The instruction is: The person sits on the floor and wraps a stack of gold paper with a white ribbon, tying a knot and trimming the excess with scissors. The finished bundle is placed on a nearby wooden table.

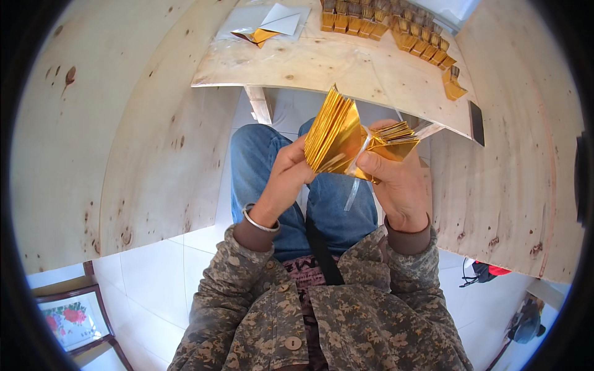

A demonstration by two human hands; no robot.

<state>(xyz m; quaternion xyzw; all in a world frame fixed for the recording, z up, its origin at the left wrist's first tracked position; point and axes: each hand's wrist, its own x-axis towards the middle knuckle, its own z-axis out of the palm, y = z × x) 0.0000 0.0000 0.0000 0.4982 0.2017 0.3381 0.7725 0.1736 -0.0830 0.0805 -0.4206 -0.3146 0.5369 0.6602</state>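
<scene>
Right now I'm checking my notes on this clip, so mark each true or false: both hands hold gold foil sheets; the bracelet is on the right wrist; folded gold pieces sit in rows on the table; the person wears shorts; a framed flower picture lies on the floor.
1. Both hands hold gold foil sheets. True: the left hand and right hand grip a fanned foil stack.
2. The bracelet is on the right wrist. False: it is on the left.
3. Folded gold pieces sit in rows on the table. True.
4. The person wears shorts. False: blue jeans.
5. A framed flower picture lies on the floor. True.
</scene>
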